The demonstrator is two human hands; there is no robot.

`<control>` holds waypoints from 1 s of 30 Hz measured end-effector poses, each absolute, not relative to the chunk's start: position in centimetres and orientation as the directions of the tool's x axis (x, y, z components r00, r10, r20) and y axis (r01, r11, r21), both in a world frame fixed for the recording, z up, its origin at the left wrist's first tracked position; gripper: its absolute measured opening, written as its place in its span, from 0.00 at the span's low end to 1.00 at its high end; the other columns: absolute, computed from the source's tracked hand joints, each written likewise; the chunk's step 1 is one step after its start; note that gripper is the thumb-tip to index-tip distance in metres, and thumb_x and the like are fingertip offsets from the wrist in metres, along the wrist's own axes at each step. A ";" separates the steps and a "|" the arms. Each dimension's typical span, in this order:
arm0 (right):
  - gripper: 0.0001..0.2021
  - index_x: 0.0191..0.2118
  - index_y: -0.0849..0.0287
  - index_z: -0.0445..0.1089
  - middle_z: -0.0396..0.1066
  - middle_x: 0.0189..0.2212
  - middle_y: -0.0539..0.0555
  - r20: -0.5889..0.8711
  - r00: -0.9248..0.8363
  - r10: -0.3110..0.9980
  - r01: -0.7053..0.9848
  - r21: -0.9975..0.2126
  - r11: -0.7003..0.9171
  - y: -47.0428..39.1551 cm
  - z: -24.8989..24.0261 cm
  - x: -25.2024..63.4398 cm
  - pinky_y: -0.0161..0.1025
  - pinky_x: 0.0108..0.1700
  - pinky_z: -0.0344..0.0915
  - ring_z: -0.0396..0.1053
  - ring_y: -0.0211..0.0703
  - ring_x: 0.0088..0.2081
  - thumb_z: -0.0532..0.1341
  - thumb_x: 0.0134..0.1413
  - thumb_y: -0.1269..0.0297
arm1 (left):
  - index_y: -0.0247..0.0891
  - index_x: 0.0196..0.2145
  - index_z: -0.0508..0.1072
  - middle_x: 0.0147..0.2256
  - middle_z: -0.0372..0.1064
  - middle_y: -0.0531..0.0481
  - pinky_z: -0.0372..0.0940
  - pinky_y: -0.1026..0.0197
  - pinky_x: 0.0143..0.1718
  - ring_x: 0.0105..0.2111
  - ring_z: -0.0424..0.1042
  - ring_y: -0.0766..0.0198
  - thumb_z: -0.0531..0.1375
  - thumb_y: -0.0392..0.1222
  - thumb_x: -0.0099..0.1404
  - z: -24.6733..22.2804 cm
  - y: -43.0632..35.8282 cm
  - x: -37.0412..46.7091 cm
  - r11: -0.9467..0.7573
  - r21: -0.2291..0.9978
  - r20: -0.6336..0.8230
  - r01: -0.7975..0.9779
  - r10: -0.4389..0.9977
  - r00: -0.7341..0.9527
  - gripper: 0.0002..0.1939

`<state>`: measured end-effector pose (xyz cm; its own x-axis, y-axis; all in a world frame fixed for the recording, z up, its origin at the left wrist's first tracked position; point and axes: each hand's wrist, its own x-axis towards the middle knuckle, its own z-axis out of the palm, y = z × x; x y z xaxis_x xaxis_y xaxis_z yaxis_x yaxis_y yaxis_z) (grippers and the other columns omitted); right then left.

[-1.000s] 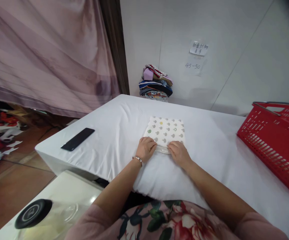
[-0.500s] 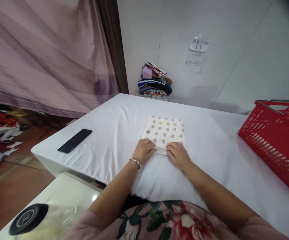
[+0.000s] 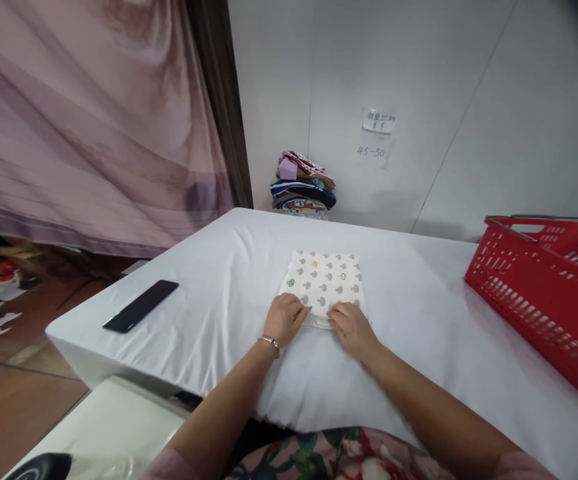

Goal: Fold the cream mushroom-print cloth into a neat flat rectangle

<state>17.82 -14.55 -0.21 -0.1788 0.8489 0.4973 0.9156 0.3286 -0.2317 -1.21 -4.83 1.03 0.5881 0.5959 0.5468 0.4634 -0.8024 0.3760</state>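
Observation:
A folded white cloth (image 3: 323,280) with a grey print and a few yellow and green marks lies flat on the white-covered table (image 3: 209,280). At its near left corner my left hand (image 3: 286,319), with a bracelet at the wrist, pinches the edge, thumb and fingers closed. My right hand (image 3: 353,328) grips the same near edge further right, its fingers also closed. Between the two hands the layered fold shows. Whether the cloth is a garment I cannot tell.
A dark phone (image 3: 141,305) lies at the table's left. On the right stands a red plastic basket (image 3: 543,293). Behind the far edge is a stack of folded clothes (image 3: 303,185) against the wall. A white surface with a black round object (image 3: 43,467) sits low at left.
The view has tilted up a little, so everything sits lower in the picture. Both hands stay at the cloth's near edge, with the fingertips shifted slightly along it.

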 end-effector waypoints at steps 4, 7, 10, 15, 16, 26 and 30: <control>0.11 0.40 0.60 0.70 0.68 0.37 0.57 0.475 -0.190 0.859 0.916 -0.230 0.330 -14.6 -0.3 17.6 0.43 0.41 0.60 0.62 0.45 0.38 0.51 0.58 0.73 | 0.38 0.28 0.71 0.30 0.67 0.49 0.59 0.58 0.38 0.35 0.64 0.63 0.53 0.43 0.66 1.5 -5.0 0.4 -0.843 0.321 0.586 0.432 0.535 0.609 0.13; 0.12 0.39 0.59 0.70 0.68 0.36 0.56 0.451 -0.175 0.875 0.900 -0.287 0.327 -15.0 0.4 17.6 0.42 0.41 0.61 0.63 0.44 0.39 0.52 0.55 0.76 | 0.38 0.27 0.70 0.30 0.66 0.49 0.58 0.59 0.37 0.33 0.63 0.63 0.53 0.41 0.66 0.8 -5.3 1.1 -0.853 0.268 0.542 0.448 0.518 0.662 0.12; 0.12 0.35 0.57 0.71 0.70 0.37 0.54 0.453 -0.135 0.881 0.873 -0.366 0.322 -14.7 2.0 18.1 0.41 0.43 0.63 0.65 0.43 0.40 0.50 0.56 0.74 | 0.37 0.26 0.70 0.30 0.66 0.49 0.58 0.58 0.37 0.33 0.63 0.62 0.52 0.40 0.66 0.0 -5.7 1.3 -0.838 0.245 0.511 0.488 0.539 0.669 0.12; 0.14 0.46 0.57 0.69 0.63 0.54 0.57 0.476 0.018 0.879 0.919 -0.355 0.174 -11.8 3.5 20.0 0.46 0.56 0.55 0.58 0.48 0.56 0.50 0.59 0.66 | 0.36 0.27 0.71 0.31 0.67 0.47 0.58 0.58 0.38 0.33 0.63 0.61 0.51 0.40 0.67 -0.1 -6.2 1.0 -0.826 0.242 0.487 0.510 0.557 0.672 0.14; 0.16 0.50 0.59 0.67 0.60 0.57 0.58 0.423 0.044 0.905 0.936 -0.334 0.111 -11.2 3.4 20.4 0.48 0.58 0.51 0.54 0.50 0.59 0.50 0.59 0.64 | 0.36 0.27 0.71 0.31 0.67 0.47 0.58 0.58 0.38 0.34 0.63 0.61 0.51 0.41 0.67 0.1 -6.3 1.0 -0.821 0.248 0.482 0.513 0.565 0.670 0.14; 0.27 0.63 0.60 0.50 0.39 0.66 0.55 -0.004 0.169 0.986 0.964 -0.210 -0.166 -10.2 0.7 21.2 0.52 0.62 0.38 0.32 0.48 0.66 0.41 0.62 0.52 | 0.40 0.42 0.72 0.47 0.68 0.46 0.58 0.57 0.51 0.51 0.63 0.58 0.54 0.44 0.64 2.5 -2.7 0.0 -0.610 0.397 0.389 0.685 0.788 0.477 0.12; 0.26 0.61 0.60 0.54 0.43 0.65 0.57 -0.012 0.165 0.986 0.972 -0.167 -0.165 -10.2 1.4 21.1 0.54 0.61 0.38 0.35 0.50 0.66 0.43 0.62 0.54 | 0.38 0.57 0.61 0.62 0.50 0.41 0.49 0.49 0.59 0.61 0.50 0.53 0.52 0.47 0.65 0.6 -1.8 -0.7 -0.440 0.429 0.168 0.789 0.897 0.408 0.24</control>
<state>21.10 -10.18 1.41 0.1654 0.9861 -0.0119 0.9721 -0.1651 -0.1669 -0.65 -1.85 0.64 0.4084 0.8972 0.1684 0.7893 -0.4397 0.4286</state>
